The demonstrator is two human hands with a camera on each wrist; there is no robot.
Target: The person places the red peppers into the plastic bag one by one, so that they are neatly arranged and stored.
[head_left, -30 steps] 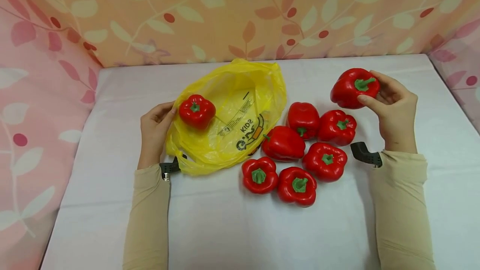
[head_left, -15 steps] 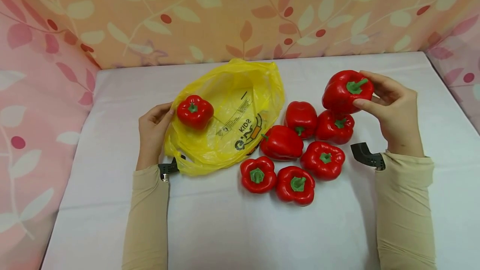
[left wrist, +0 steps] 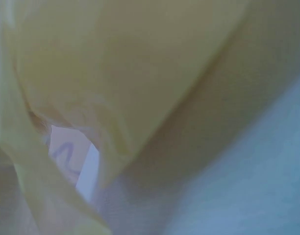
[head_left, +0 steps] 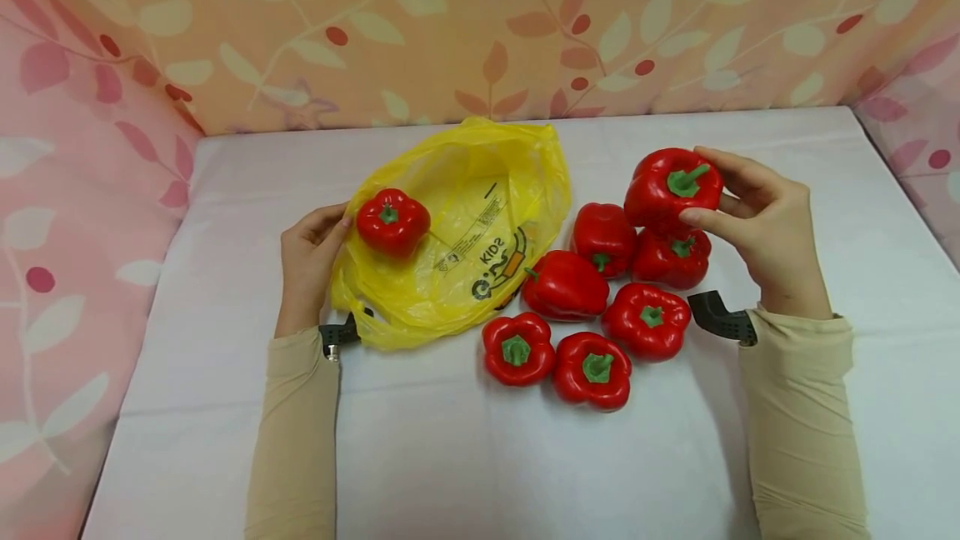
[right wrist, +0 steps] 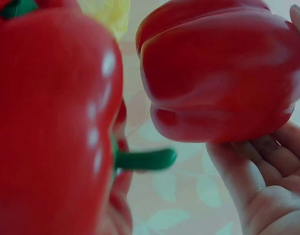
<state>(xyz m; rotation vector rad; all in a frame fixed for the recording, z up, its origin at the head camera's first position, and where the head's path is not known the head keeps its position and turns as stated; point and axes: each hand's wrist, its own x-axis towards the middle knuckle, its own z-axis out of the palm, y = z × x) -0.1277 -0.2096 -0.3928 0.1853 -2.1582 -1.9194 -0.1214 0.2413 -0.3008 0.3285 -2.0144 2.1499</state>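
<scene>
My right hand (head_left: 765,219) grips a red bell pepper (head_left: 651,190) with a green stem, raised above the back of a group of peppers. In the right wrist view the held bell pepper (right wrist: 223,73) rests between thumb and fingers, beside a closer pepper (right wrist: 52,117). At the left, my left hand (head_left: 311,252) pinches the rim of a yellow plastic bag (head_left: 465,182), which lies with its mouth spread. One red bell pepper (head_left: 393,223) sits inside the bag near that hand. The left wrist view is filled mostly by blurred yellow plastic (left wrist: 115,63).
Several red bell peppers stand to the bag's right, among them a front pepper (head_left: 592,371) and a sideways pepper (head_left: 566,286) against the bag. A white cloth (head_left: 420,457) covers the table. Leaf-patterned curtains (head_left: 450,32) rise behind and at both sides.
My right hand has carried its bell pepper left and slightly toward me, over the back of the pepper group. The left hand and the bag have stayed put.
</scene>
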